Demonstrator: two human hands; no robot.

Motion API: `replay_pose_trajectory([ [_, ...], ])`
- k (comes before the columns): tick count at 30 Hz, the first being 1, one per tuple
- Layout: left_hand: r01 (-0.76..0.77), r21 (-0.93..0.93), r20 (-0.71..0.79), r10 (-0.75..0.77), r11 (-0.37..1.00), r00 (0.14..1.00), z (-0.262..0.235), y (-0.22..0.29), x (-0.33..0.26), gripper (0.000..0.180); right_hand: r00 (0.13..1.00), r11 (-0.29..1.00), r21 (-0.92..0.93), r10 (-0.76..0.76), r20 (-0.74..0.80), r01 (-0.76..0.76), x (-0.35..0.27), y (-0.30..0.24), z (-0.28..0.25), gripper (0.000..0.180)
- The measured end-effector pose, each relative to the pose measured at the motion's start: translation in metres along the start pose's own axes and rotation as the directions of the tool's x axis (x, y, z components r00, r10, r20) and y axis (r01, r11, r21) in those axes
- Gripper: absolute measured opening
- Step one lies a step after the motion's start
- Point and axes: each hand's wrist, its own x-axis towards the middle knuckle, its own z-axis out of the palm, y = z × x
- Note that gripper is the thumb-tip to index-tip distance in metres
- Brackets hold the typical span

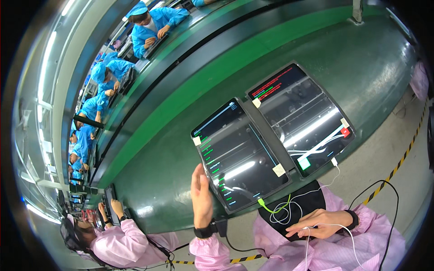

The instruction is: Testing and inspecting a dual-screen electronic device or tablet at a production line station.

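Two dark tablets lie side by side on the green bench. The nearer tablet (239, 156) shows green text lines; a green cable (273, 208) is plugged into its lower edge. The farther tablet (302, 118) shows red text and has a white cable (335, 163) at its corner. My left hand (201, 196) is flat and edge-on against the left side of the nearer tablet, fingers straight. My right hand (320, 223) rests on my lap, fingers pinched on a thin white cable (307, 246) beside a black pouch (296, 205).
A green conveyor belt (217, 58) runs along the bench. A person in pink (113, 235) works at my left with a device. Several people in blue (151, 25) sit along the far side. Yellow-black floor tape (402, 158) runs at right.
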Motion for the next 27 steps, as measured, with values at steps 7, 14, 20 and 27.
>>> replay_pose_trajectory([
  [7,-0.111,0.106,0.063,0.104,0.988,0.993,0.023,-0.001,-0.055,0.088,0.998,0.997,-0.019,-0.069,-0.015,0.068,0.014,-0.005,-0.007,0.025],
  [14,-0.019,0.027,0.067,0.018,0.999,0.998,0.029,0.002,-0.060,0.105,0.988,0.989,-0.030,-0.144,-0.055,0.143,0.025,-0.003,-0.008,0.025],
  [20,0.010,-0.007,0.024,-0.010,1.000,1.000,0.027,0.002,-0.061,0.110,1.000,0.990,-0.140,0.011,-0.017,-0.014,0.020,-0.016,-0.021,0.043],
  [27,-0.013,0.001,0.031,0.013,1.000,0.999,0.032,0.001,-0.059,0.108,0.716,0.962,-0.271,-0.167,-0.678,-0.032,-0.024,-0.037,-0.080,0.024],
])
